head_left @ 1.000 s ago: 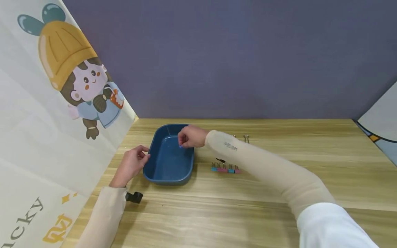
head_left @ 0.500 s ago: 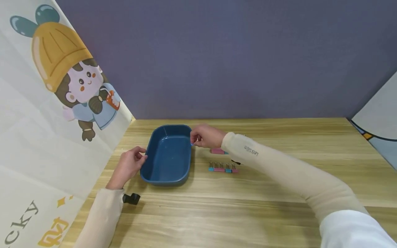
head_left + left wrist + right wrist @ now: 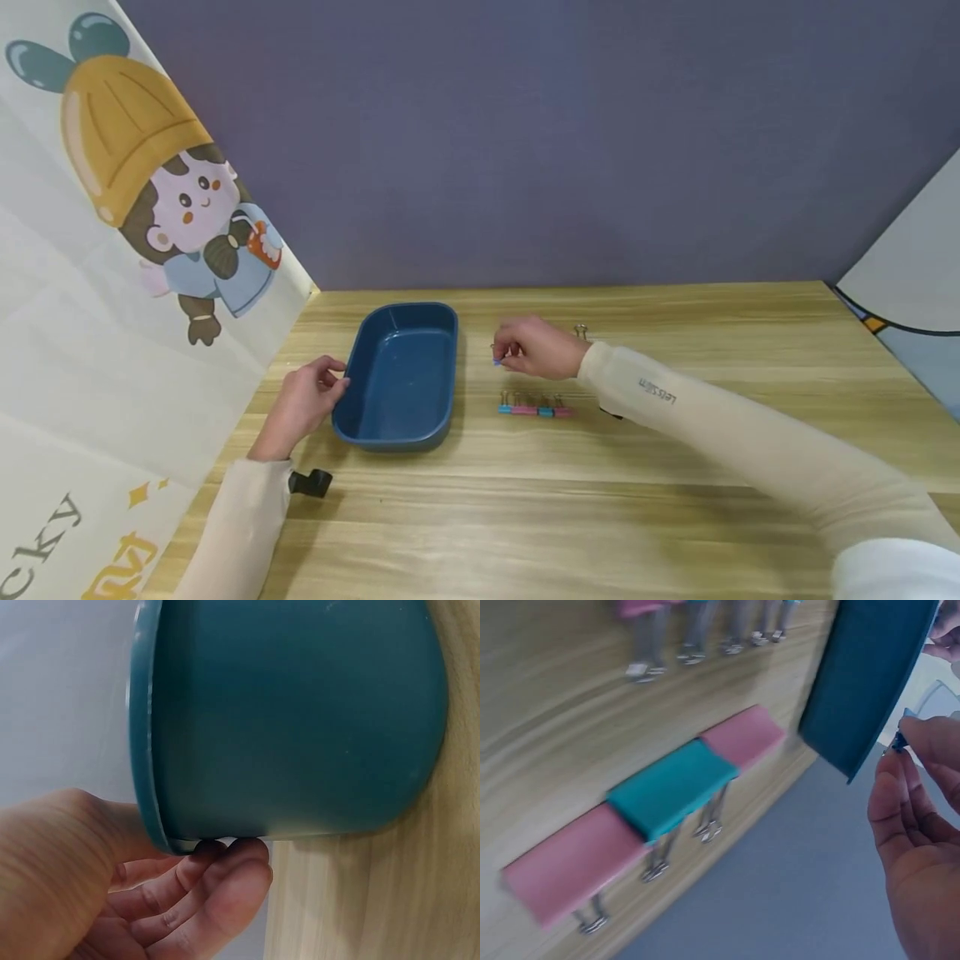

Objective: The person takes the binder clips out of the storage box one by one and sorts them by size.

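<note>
A dark blue plastic bin stands on the table, its inside bare in the head view. At its left side, my left hand holds the rim; in the left wrist view the fingers touch the outer wall and the thumb is partly hidden behind the rim. Right of the bin, my right hand pinches a small blue binder clip between thumb and fingertips. Beneath that hand is the back row of larger pink and teal binder clips, mostly hidden in the head view.
A nearer row of small pink and blue binder clips lies right of the bin. The wooden table meets a grey-purple partition at the back and a printed white panel on the left. Black wrist-camera mount juts from the left sleeve.
My right hand has moved right, from over the bin's right side to above the back clip row, with the small blue clip still pinched. The left hand stays at the bin's rim.
</note>
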### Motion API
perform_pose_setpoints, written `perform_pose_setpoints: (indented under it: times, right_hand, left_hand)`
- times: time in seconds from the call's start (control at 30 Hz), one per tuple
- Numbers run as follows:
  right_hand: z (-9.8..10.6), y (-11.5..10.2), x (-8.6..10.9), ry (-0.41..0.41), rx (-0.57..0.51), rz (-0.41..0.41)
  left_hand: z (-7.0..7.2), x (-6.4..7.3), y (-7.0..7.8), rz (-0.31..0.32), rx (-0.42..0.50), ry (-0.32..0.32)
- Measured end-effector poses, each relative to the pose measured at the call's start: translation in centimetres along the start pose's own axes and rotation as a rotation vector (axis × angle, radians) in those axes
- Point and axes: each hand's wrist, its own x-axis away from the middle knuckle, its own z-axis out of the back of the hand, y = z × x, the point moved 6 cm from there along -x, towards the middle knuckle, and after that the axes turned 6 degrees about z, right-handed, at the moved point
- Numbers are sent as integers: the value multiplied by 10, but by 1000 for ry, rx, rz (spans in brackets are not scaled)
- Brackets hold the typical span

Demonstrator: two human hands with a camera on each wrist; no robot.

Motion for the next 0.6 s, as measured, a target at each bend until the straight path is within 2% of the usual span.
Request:
perform_pose_setpoints:
  times: [0.27, 0.43, 0.6]
  right_hand:
    - [6, 4, 38, 28, 52, -52]
    - [3, 11, 65, 4, 47, -115]
    - [1, 11, 86, 6, 38, -124]
  left_hand:
    - [2, 1, 0, 0, 8, -6]
    - [2, 0, 0, -4, 2, -8]
    - [1, 0, 0, 6, 9, -7]
